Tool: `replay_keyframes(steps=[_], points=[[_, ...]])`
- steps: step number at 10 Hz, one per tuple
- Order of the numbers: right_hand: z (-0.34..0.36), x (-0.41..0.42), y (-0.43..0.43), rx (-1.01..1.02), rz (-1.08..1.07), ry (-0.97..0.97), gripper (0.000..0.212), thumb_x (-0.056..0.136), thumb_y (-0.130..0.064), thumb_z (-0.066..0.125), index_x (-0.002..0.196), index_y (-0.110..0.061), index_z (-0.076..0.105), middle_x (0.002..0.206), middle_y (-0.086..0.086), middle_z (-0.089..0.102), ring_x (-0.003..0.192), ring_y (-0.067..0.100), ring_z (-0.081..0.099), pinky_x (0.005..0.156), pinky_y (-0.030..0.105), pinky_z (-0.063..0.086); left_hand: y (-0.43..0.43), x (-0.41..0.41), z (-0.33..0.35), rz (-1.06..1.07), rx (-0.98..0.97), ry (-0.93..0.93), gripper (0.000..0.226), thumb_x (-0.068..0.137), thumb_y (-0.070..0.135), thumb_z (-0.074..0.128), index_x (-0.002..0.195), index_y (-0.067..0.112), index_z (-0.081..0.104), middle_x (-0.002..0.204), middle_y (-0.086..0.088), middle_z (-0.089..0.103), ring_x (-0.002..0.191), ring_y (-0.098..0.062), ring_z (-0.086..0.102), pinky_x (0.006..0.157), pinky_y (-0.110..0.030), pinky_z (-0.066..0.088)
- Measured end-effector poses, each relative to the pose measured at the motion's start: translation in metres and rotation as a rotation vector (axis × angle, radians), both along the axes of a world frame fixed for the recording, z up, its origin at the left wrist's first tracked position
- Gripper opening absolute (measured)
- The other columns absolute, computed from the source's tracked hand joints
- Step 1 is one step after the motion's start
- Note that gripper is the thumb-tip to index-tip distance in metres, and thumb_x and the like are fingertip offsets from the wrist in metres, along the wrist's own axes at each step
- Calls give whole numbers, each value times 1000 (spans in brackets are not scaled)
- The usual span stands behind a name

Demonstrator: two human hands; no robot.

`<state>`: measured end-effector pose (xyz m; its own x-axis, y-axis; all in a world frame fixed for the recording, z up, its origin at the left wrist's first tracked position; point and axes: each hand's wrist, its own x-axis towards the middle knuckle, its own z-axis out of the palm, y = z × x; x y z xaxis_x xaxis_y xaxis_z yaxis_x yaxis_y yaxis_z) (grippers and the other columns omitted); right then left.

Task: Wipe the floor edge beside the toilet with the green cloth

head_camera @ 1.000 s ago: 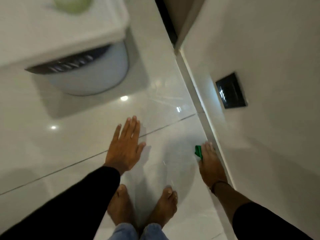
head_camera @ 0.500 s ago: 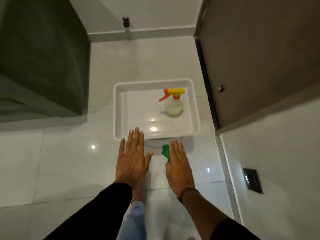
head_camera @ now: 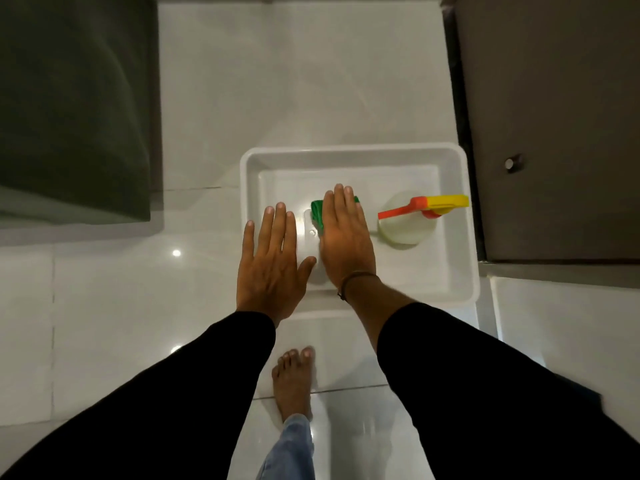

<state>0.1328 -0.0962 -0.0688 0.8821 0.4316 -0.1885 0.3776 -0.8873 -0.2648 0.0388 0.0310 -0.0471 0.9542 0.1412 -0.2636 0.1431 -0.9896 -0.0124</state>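
My right hand is stretched out flat, palm down, over the white tray, with the green cloth under its fingers; only a folded green edge shows at the left of the fingers and a sliver at their right. My left hand hovers beside it over the tray's left rim, fingers spread, holding nothing. No toilet is in view.
A spray bottle with an orange and yellow trigger stands in the tray's right part. A dark green block fills the upper left. A brown door stands at the right. My bare foot rests on the glossy white floor tiles.
The view swung from the floor edge by the wall to the tray. My right hand carried the green cloth forward over the tray; my left hand came along beside it.
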Motion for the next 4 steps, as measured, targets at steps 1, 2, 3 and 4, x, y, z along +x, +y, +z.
replay_keyframes(steps=[1,2,3,4], points=[[-21,-3,6,-76,7,-4,61,106,-10,43,161,1,19,170,24,20,158,40,16,129,51,20,6,-3,-14,-18,20,-26,86,113,61,24,172,0,24,184,-23,20,171,-39,18,138,-61,19],[-28,-7,9,-117,-22,8,61,108,-18,44,161,-1,19,170,23,19,159,39,16,128,49,15,6,-6,-20,-59,44,-10,89,112,64,20,173,0,23,184,-22,18,172,-38,17,139,-61,17],[-14,2,11,-149,5,37,72,106,-40,45,161,-2,19,171,23,18,159,38,16,128,50,14,7,-1,-13,-68,41,-28,88,113,64,23,172,-1,25,184,-23,20,172,-38,18,139,-60,19],[-3,-7,9,-147,4,19,77,105,-47,43,162,-1,17,171,23,16,159,39,14,129,52,17,7,-3,-2,-45,23,-43,85,114,61,24,172,-1,27,183,-24,22,171,-39,20,138,-60,21]])
